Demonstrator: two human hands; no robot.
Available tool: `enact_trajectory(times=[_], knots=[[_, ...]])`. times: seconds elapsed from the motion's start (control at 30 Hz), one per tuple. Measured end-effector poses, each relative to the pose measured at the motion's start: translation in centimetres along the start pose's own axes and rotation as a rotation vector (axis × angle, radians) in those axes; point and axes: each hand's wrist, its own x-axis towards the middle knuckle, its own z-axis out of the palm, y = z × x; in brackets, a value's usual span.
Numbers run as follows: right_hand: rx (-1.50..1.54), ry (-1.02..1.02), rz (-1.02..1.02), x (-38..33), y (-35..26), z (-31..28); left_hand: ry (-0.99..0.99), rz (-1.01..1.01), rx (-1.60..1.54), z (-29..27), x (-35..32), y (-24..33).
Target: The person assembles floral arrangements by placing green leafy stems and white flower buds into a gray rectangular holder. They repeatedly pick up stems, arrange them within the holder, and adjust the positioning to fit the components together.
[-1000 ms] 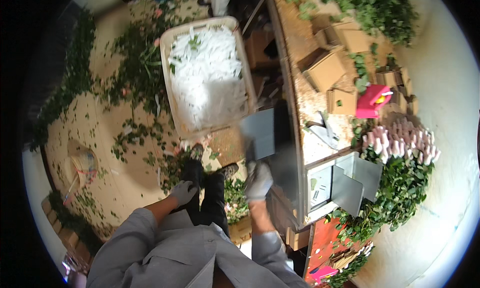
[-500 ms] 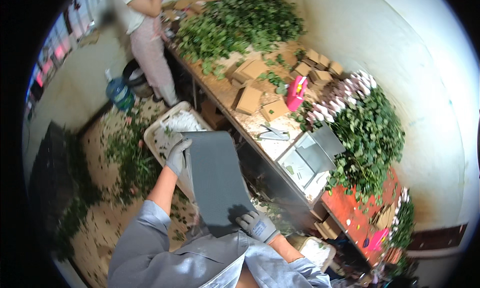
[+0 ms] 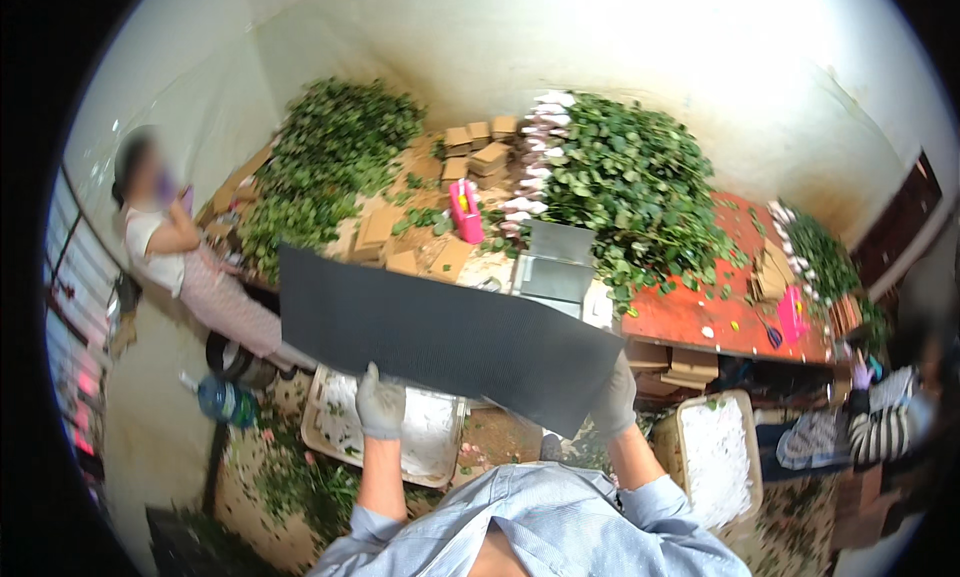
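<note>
Since half a second ago, your dark grey ribbed sheet (image 3: 440, 332) has swung from pointing away from you to lying broadside across your front, and your view has turned with it.

Head view, now: sheet is held up in front of your body, near of the wooden table (image 3: 422, 245), its left end reaching farther out than its right. Your left hand (image 3: 381, 405), gloved, is partly closed on the near edge, left of the middle, thumb against the sheet. Your right hand (image 3: 617, 402), also gloved, is curled at the right end and appears to have hold there; its fingertips are hidden, so how tightly they close cannot be told. Judged reason for the spread grip: a long, slightly bowed sheet would sag or twist if held at one point.

Beyond the sheet, a metal box with a raised flap (image 3: 560, 243) sits on the table just beside the pale-headed bundle of leafy stems (image 3: 632, 162), probably so both are within reach. A pink holder (image 3: 465, 215) stands farther left. Below the sheet, near the table, is a cream crate of white strips (image 3: 309, 432), perhaps placed there to catch offcuts.
</note>
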Motion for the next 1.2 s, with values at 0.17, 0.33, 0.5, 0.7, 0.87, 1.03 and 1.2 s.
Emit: enact_trajectory(times=[0.17,0.33,0.5,0.7,0.87,1.03,1.2], knots=[[-0.235,-0.138,-0.096,-3.9,-4.4,3.0,-0.150,0.000,-0.074,-3.7,-1.0,-2.5],[-0.534,0.145,-0.018,-3.3,-2.8,0.6,-0.083,-0.236,-0.053,-5.4,-2.5,-3.0],[-1.042,-0.178,-0.521,-0.5,-11.1,0.4,0.311,-0.029,0.598,-12.2,-3.0,-1.9],[-1.287,-0.650,-0.686,-0.6,-14.0,4.4,-0.768,0.613,1.511,6.7,-10.3,1.5],[-1.157,-0.555,-0.832,-0.4,-19.6,5.5,-1.154,0.365,1.623,8.4,-9.1,-1.6],[-1.170,-0.508,-0.457,0.2,-21.3,0.1,-1.076,0.443,1.590,9.8,-8.9,-2.1],[-1.233,-0.083,-0.698,0.4,-23.7,-3.6,-1.139,0.491,1.405,13.9,-6.8,-4.7]])
